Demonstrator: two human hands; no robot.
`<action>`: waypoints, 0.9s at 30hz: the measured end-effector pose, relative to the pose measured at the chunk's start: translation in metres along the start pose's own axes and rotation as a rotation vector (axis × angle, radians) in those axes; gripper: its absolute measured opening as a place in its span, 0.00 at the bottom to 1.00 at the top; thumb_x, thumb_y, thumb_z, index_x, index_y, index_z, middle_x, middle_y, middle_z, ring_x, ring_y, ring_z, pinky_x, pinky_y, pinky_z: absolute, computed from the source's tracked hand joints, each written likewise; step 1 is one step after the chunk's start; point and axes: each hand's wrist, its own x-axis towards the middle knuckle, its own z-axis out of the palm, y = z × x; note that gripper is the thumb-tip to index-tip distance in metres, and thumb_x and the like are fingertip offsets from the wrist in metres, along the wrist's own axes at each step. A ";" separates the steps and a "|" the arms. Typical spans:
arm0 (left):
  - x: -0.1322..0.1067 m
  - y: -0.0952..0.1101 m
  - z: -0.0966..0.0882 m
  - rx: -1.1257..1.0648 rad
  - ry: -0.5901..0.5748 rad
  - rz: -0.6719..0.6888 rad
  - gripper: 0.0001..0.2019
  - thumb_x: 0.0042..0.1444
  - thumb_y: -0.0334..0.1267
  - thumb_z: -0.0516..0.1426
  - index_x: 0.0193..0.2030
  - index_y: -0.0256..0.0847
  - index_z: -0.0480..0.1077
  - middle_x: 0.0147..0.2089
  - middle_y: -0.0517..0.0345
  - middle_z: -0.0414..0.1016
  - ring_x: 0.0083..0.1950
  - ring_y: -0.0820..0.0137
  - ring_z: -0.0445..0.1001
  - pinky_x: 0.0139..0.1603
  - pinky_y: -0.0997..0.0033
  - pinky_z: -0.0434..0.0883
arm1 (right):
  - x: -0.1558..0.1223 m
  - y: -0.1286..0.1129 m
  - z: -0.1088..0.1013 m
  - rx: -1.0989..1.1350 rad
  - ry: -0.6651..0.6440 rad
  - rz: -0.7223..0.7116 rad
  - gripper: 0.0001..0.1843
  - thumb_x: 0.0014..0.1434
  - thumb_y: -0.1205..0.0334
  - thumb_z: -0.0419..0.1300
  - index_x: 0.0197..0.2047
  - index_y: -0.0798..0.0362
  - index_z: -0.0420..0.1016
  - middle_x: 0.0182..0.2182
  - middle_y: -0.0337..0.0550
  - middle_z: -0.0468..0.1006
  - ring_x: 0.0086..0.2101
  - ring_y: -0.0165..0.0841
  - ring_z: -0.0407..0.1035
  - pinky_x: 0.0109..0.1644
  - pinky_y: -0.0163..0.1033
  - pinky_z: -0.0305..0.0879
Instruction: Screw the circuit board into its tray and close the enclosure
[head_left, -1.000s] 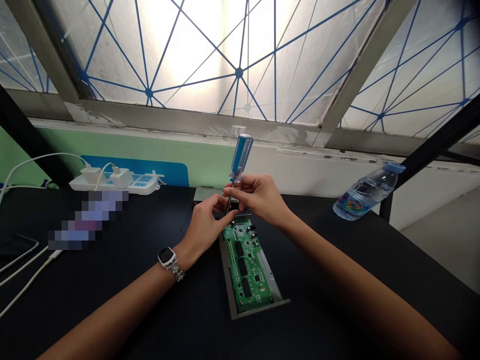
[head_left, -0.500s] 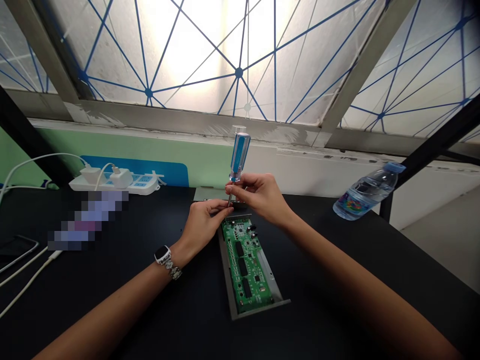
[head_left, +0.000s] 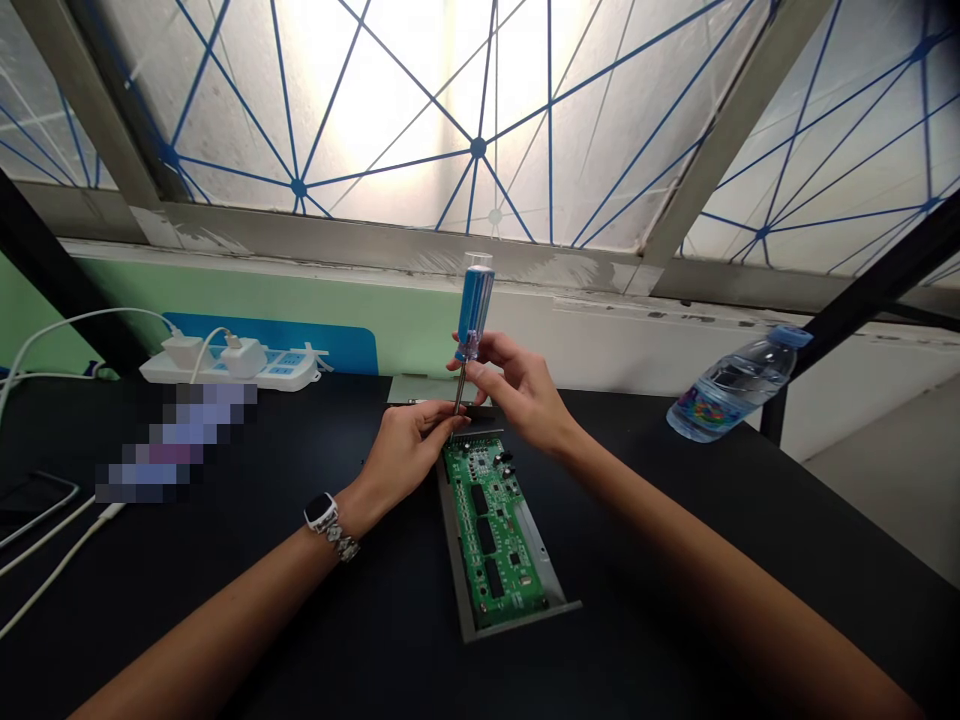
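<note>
A green circuit board (head_left: 491, 525) lies in a grey metal tray (head_left: 551, 580) on the black table. A screwdriver (head_left: 472, 315) with a blue, clear-capped handle stands nearly upright over the board's far end. My right hand (head_left: 517, 390) is closed on the lower part of the handle. My left hand (head_left: 409, 445), with a watch on its wrist, pinches the metal shaft near the tip, just above the board's far left corner. What the tip touches is hidden by my fingers.
A clear water bottle (head_left: 731, 385) lies on the table's right edge. A white power strip (head_left: 225, 365) with chargers plugged in sits at the back left, with white cables (head_left: 52, 560) trailing over the left side. A grey plate (head_left: 420, 390) lies behind the board.
The screwdriver has swung from a rightward lean to nearly upright. My right hand has shifted up a little on the handle; my left hand has slid slightly left and back along the shaft.
</note>
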 end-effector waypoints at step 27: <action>-0.037 0.000 0.012 0.641 -0.160 -0.116 0.38 0.58 0.36 0.53 0.75 0.37 0.45 0.74 0.37 0.55 0.74 0.47 0.55 0.71 0.40 0.59 | 0.003 -0.002 -0.002 -0.056 0.140 -0.027 0.17 0.57 0.50 0.70 0.37 0.53 0.72 0.31 0.38 0.69 0.30 0.28 0.64 0.23 0.32 0.58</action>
